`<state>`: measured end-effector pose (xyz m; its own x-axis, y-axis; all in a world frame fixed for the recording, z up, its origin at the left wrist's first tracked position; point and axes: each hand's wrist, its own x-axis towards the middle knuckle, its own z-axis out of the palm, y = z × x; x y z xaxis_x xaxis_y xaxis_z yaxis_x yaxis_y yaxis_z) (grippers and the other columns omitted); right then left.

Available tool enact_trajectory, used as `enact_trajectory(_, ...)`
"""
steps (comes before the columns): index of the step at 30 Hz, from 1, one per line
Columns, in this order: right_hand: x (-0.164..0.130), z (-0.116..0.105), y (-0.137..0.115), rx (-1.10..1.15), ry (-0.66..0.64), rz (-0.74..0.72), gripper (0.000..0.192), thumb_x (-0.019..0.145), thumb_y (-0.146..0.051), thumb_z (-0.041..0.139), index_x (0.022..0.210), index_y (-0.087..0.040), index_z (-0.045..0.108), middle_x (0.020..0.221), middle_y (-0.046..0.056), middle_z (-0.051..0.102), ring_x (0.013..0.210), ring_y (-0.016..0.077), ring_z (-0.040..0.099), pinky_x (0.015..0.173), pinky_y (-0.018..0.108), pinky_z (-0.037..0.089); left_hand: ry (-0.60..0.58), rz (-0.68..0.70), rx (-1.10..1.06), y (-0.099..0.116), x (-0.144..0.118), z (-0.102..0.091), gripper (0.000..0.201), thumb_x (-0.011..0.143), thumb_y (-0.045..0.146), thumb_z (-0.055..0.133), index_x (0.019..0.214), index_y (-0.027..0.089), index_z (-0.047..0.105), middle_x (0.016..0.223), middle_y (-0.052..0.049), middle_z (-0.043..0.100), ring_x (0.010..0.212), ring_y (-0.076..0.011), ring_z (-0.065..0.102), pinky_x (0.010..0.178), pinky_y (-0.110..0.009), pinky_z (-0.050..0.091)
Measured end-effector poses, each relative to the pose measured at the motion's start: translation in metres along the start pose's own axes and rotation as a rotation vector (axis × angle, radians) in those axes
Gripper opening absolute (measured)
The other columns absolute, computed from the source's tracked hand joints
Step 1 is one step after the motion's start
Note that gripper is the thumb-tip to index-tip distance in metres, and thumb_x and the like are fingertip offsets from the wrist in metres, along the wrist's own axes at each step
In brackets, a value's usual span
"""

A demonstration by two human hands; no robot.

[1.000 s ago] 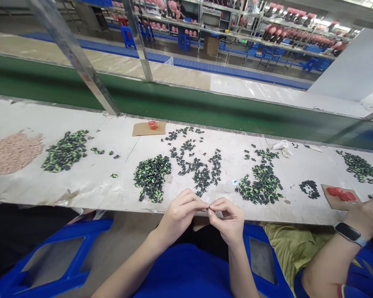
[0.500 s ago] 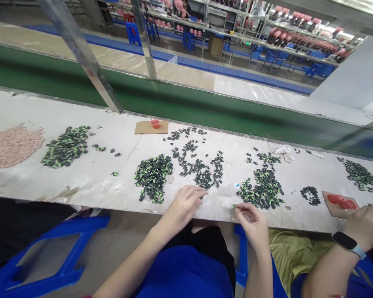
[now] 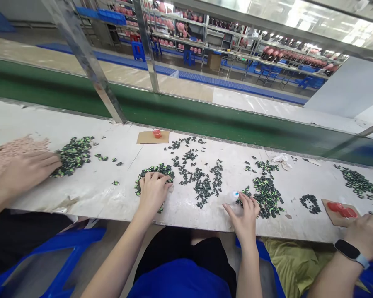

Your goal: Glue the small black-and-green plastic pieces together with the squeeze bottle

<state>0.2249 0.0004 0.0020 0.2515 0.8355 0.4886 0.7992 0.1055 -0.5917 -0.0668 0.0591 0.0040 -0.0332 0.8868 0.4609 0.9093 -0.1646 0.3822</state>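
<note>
Left hand [image 3: 152, 191] lies palm-down on a heap of green-and-black small parts [image 3: 161, 169] near the front edge of the white surface [image 3: 90, 186]; fingers curled into the heap, whether they grip a part cannot be told. Right hand [image 3: 245, 215] rests at the near edge of a second green-and-black heap [image 3: 265, 192], fingers spread and released, tips touching the parts, just beside a small clear bottle w/ blue cap [image 3: 233, 196]. Between the two heaps: scattered dark parts [image 3: 202, 178].

Containers: small red cup [image 3: 156, 133] on a cardboard square [image 3: 149, 137] at the back of the surface, contents not visible. Red caps [image 3: 342, 210] on cardboard, far right. No readable writing or labels.

A co-worker's hand [image 3: 27, 169] at left touches a third heap [image 3: 73, 154] next to a pink pile [image 3: 15, 149]. Another co-worker's wrist w/ smartwatch [image 3: 349, 252] at right.
</note>
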Motion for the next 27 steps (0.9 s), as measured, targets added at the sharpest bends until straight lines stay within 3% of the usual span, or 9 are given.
enact_trajectory(5,0.003,0.008,-0.009,0.170,-0.050,0.118,0.035,0.075,-0.050,0.065,0.092,-0.020,0.058,0.112,0.014,0.064,0.125,0.0325,0.039,0.100,0.054,0.035,-0.031,0.050,-0.066,-0.002,0.005,-0.003,0.022,0.087,0.029,0.056,0.070,0.024,0.069,0.085,-0.007,0.069,0.094,-0.0297,0.052,0.078,-0.045,0.035)
enact_trajectory(7,0.002,0.006,-0.015,0.330,-0.092,0.229,0.033,0.074,-0.045,0.067,0.092,-0.021,0.054,0.113,0.013,0.065,0.122,0.0298,0.047,0.097,0.049,0.040,-0.070,0.085,-0.124,0.005,0.002,-0.005,0.021,0.089,0.029,0.055,0.074,0.023,0.068,0.089,-0.005,0.070,0.097,-0.0277,0.055,0.081,-0.043,0.034)
enact_trajectory(11,-0.007,0.003,-0.023,0.649,-0.130,0.400,0.033,0.069,-0.039,0.073,0.085,-0.021,0.051,0.085,0.006,0.069,0.082,0.0222,0.066,0.074,0.035,0.051,-0.207,0.199,-0.264,0.033,-0.017,-0.003,0.021,0.093,0.024,0.048,0.081,0.022,0.064,0.084,-0.001,0.072,0.082,-0.0182,0.062,0.089,-0.039,0.032)
enact_trajectory(14,-0.012,0.003,-0.026,0.759,-0.056,0.439,0.033,0.063,-0.040,0.076,0.081,-0.019,0.058,0.071,0.001,0.065,0.062,0.0169,0.060,0.057,0.028,0.047,-0.224,0.261,-0.301,0.053,-0.035,0.001,0.018,0.092,0.025,0.051,0.078,0.022,0.062,0.080,0.002,0.072,0.079,-0.0161,0.063,0.093,-0.039,0.028)
enact_trajectory(18,-0.016,0.007,-0.028,0.904,0.074,0.576,0.036,0.062,-0.044,0.074,0.080,-0.015,0.064,0.069,0.003,0.063,0.053,0.0122,0.052,0.045,0.023,0.035,-0.244,0.235,-0.317,0.062,-0.050,-0.001,0.009,0.090,0.027,0.056,0.084,0.023,0.061,0.086,0.001,0.072,0.083,-0.0170,0.064,0.093,-0.038,0.028)
enact_trajectory(22,-0.017,0.013,-0.035,0.928,0.087,0.639,0.036,0.069,-0.049,0.066,0.078,-0.014,0.062,0.064,0.002,0.061,0.049,0.0115,0.049,0.041,0.022,0.032,-0.309,0.176,-0.345,0.058,-0.055,-0.004,0.007,0.091,0.025,0.055,0.096,0.024,0.061,0.094,-0.002,0.072,0.090,-0.0181,0.064,0.094,-0.039,0.028)
enact_trajectory(27,-0.021,0.022,-0.051,0.780,0.060,0.576,0.034,0.069,-0.047,0.069,0.075,-0.014,0.061,0.057,-0.001,0.057,0.046,0.0103,0.046,0.043,0.023,0.035,-0.339,0.166,-0.405,0.052,-0.055,0.000,0.016,0.092,0.021,0.052,0.105,0.026,0.060,0.100,-0.001,0.072,0.092,-0.0167,0.065,0.094,-0.038,0.029)
